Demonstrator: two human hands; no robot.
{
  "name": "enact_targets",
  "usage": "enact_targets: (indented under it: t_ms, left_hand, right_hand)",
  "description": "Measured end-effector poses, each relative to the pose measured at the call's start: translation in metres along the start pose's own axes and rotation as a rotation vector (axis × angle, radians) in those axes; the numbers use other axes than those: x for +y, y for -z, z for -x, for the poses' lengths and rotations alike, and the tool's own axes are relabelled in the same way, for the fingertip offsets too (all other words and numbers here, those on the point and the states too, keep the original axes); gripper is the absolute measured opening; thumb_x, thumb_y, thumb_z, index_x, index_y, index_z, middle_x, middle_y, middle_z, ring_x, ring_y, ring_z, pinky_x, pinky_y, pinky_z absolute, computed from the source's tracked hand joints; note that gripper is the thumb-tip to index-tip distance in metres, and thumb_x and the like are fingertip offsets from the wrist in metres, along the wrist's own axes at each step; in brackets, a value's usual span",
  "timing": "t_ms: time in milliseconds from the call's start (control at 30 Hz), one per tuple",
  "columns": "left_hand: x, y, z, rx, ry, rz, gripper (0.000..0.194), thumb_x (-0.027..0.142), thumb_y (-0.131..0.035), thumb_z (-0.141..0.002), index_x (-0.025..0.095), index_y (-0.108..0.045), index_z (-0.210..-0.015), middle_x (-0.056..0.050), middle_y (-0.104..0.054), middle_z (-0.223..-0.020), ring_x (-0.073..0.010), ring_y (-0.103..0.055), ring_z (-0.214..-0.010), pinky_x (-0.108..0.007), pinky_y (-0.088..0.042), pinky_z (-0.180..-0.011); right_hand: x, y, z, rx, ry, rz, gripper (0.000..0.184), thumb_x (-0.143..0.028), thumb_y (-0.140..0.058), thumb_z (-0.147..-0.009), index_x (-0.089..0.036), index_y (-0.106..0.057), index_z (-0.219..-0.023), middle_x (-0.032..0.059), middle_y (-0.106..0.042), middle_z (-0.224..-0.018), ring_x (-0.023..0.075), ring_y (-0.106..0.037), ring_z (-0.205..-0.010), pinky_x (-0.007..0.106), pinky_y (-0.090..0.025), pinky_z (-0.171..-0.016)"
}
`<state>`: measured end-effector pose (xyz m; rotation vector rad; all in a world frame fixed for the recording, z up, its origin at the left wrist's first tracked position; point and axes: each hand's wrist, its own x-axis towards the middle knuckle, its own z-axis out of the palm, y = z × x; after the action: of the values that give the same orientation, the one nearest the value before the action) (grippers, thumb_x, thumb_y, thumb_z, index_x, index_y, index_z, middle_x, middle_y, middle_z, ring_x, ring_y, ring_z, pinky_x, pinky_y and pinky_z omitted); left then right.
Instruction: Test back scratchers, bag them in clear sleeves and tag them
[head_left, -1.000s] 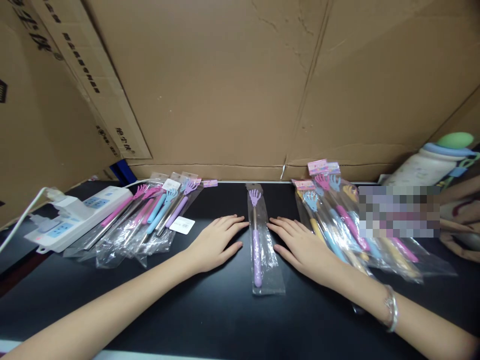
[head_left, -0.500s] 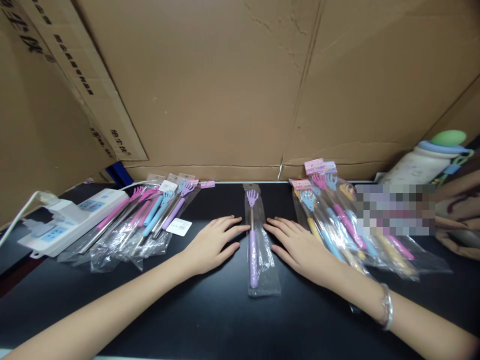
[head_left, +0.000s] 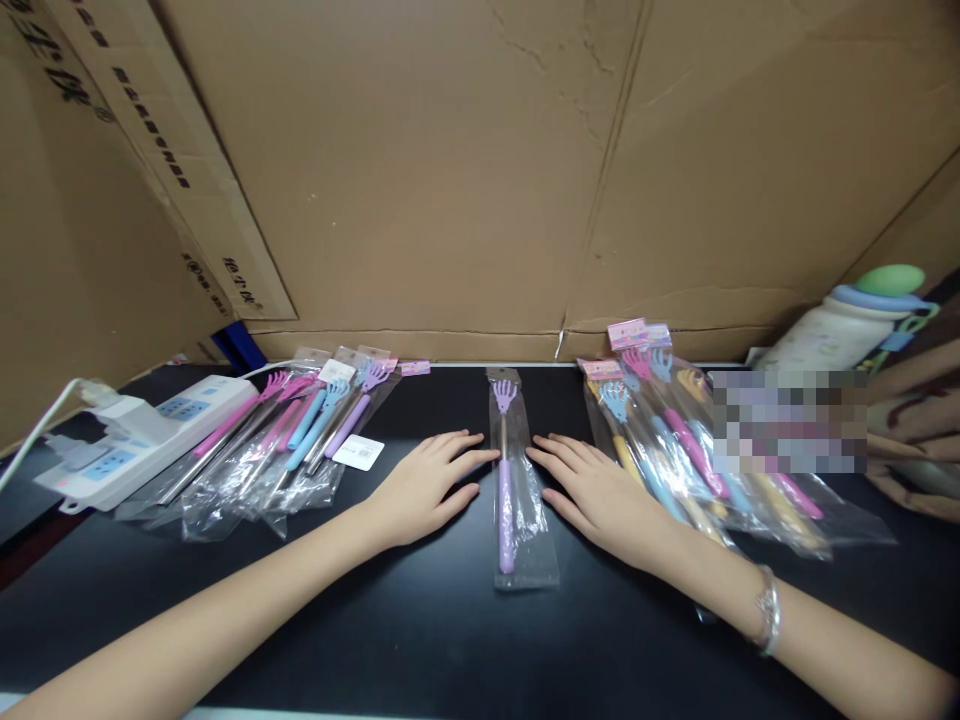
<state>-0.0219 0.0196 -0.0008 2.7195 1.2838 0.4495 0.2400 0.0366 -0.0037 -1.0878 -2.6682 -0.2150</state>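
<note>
Between my two hands a purple back scratcher (head_left: 505,500) lies in a clear plastic bag (head_left: 536,540), its claw end pointing away from me. My left hand (head_left: 427,485) rests flat on the black table (head_left: 420,640), fingers spread, with the fingertips close to the bag's left edge. On the other side my right hand (head_left: 596,495) lies flat too, fingers apart, its tips near the bag's right edge. Neither hand holds anything. Several bagged back scratchers (head_left: 697,450) in pink, blue and yellow are piled beside my right hand, partly hidden by it.
More bagged back scratchers (head_left: 300,430) lie at the left, with a white label (head_left: 358,453). Beside them is a white power strip (head_left: 161,440) with plugs and a cable. A white bottle (head_left: 832,335) with a green top stands at the right. Cardboard (head_left: 435,180) walls the back.
</note>
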Motion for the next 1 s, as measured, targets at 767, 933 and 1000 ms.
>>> enact_targets:
  t_ms: [767,933,1000]
  left_hand:
    - [-0.0004,-0.0009,-0.0002,-0.006,0.000,-0.010,0.043,0.031,-0.042,-0.094,0.028,-0.040,-0.137,-0.004,-0.041,-0.143,-0.0218,-0.034,-0.132,-0.042,-0.032,-0.110]
    - [-0.0006,-0.0010,0.0001,0.007,-0.008,-0.002,0.044,0.031,-0.043,-0.094,0.029,-0.040,-0.137,-0.004,-0.041,-0.142,-0.0222,-0.035,-0.132,-0.043,-0.032,-0.110]
    - [-0.0007,-0.0010,0.0001,0.006,-0.007,-0.002,0.044,0.030,-0.043,-0.093,0.029,-0.040,-0.137,-0.004,-0.041,-0.142,-0.0220,-0.035,-0.132,-0.042,-0.032,-0.110]
  right_hand:
    - [0.0002,-0.0005,-0.0001,-0.007,0.004,-0.005,0.042,-0.032,-0.043,-0.093,-0.017,-0.048,-0.132,0.0100,-0.051,-0.135,0.0257,-0.044,-0.126,0.046,-0.039,-0.104]
    - [0.0004,-0.0005,-0.0001,-0.030,-0.002,0.001,0.043,-0.033,-0.041,-0.094,-0.016,-0.047,-0.133,0.0096,-0.049,-0.137,0.0261,-0.043,-0.127,0.046,-0.038,-0.105]
    - [0.0005,-0.0005,0.0001,-0.035,-0.005,-0.001,0.043,-0.033,-0.041,-0.094,-0.017,-0.047,-0.133,0.0095,-0.049,-0.137,0.0260,-0.042,-0.127,0.046,-0.038,-0.105]
